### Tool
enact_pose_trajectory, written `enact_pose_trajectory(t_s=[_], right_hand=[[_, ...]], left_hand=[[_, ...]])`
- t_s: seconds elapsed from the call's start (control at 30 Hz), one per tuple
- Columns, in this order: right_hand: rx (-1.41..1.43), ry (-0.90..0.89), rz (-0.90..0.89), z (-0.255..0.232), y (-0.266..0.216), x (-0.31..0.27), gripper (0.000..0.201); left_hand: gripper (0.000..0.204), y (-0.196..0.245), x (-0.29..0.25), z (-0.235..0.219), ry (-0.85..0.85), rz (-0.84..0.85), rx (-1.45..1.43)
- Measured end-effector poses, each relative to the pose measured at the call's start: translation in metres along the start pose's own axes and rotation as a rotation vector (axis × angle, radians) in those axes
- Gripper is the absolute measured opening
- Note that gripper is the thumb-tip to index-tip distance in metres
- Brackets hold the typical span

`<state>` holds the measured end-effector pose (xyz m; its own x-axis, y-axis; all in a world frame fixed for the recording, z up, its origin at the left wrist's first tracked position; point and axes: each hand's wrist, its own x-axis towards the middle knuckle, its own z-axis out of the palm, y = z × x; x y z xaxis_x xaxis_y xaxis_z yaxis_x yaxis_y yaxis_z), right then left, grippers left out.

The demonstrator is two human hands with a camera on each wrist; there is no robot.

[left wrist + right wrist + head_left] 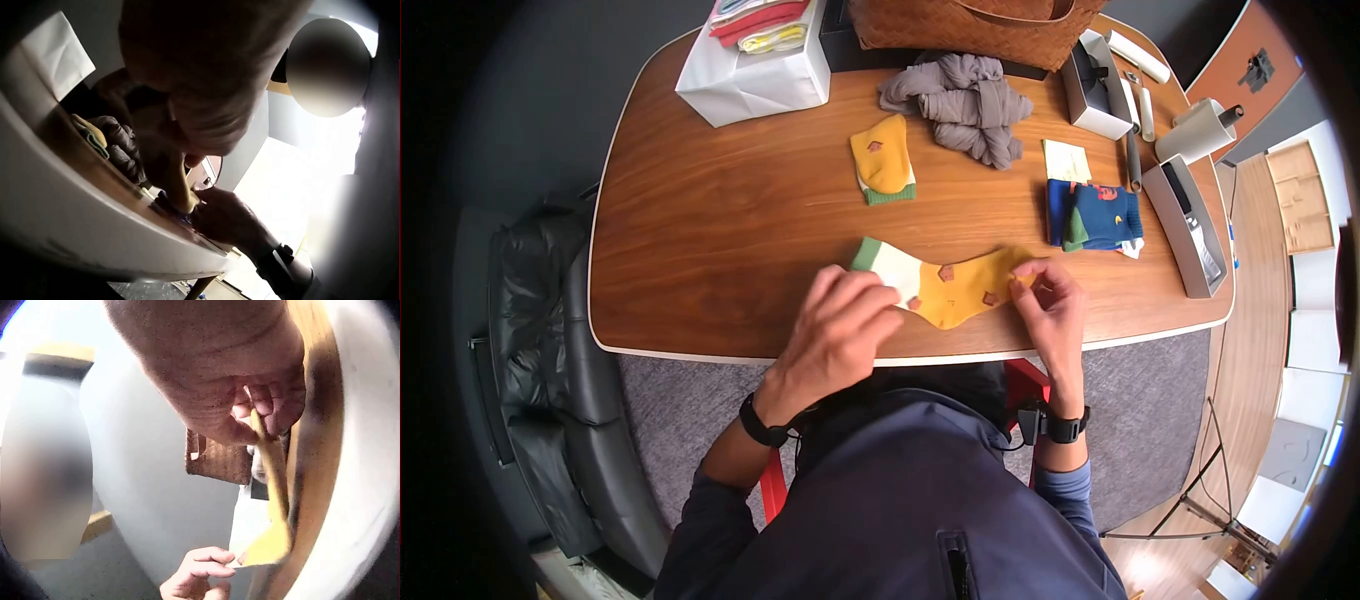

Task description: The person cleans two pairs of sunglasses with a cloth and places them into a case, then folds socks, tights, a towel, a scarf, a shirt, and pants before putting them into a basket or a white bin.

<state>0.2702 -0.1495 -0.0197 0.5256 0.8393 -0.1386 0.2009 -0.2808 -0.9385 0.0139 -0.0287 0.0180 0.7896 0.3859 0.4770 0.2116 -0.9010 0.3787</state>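
Observation:
A yellow sock (965,290) with brown patches, a white section and a green cuff (866,252) stretches sideways near the front edge of the table. My right hand (1055,300) pinches its toe end between thumb and fingers. At the white part, my left hand (840,325) holds the lower edge; the right wrist view shows those fingertips (215,557) on it. Between the two hands the sock (272,481) hangs in a bend. Farther back lies a folded yellow sock (882,155) with a green edge.
Behind are crumpled grey fabric (975,110), a woven basket (970,28) and a white box (765,75) of folded cloths. To the right lie folded blue socks (1100,215), a paper note (1066,160) and a narrow white box (1190,230). A black sofa (550,380) stands left.

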Motion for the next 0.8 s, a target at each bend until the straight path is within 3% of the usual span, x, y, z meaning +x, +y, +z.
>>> enact_pose_trajectory(t_s=[0.1, 0.13, 0.23, 0.27, 0.37, 0.47, 0.57, 0.63, 0.7, 0.8], right_hand=[[-0.325, 0.117, -0.453, 0.003, -0.01, -0.007, 0.022], [-0.421, 0.194, -0.443, 0.007, -0.019, -0.013, 0.03], [-0.248, 0.052, -0.391, 0.015, -0.032, -0.027, 0.031], [-0.258, -0.021, -0.515, 0.022, -0.029, -0.025, 0.034], [-0.038, -0.288, -0.219, 0.042, -0.031, -0.03, 0.052], [0.418, -0.408, -0.075, 0.047, -0.013, -0.024, 0.062], [0.772, -0.471, 0.13, 0.039, -0.012, -0.013, 0.068], [0.903, -0.427, 0.187, 0.037, -0.005, -0.009, 0.064], [0.95, -0.349, 0.242, 0.028, 0.0, -0.007, 0.061], [0.897, -0.294, 0.25, 0.029, 0.003, -0.007, 0.056]], left_hand=[[0.012, -0.027, -0.024, 0.016, 0.133, -0.439, -0.286], [0.023, -0.026, -0.015, 0.015, 0.152, -0.709, -0.426], [0.033, -0.033, 0.002, 0.01, 0.067, -0.402, 0.117], [0.039, -0.032, 0.005, 0.006, 0.001, -0.389, 0.126], [0.04, -0.046, -0.002, 0.009, -0.208, -0.457, -0.059], [0.036, -0.048, 0.004, 0.012, -0.138, -0.78, -0.655], [0.033, -0.014, 0.037, 0.015, 0.093, -0.744, -1.181], [0.034, -0.013, 0.041, 0.029, -0.081, -0.571, -1.269], [0.025, -0.005, 0.045, 0.035, -0.068, -0.637, -1.035], [0.019, -0.004, 0.043, 0.042, 0.014, -0.289, -0.406]])
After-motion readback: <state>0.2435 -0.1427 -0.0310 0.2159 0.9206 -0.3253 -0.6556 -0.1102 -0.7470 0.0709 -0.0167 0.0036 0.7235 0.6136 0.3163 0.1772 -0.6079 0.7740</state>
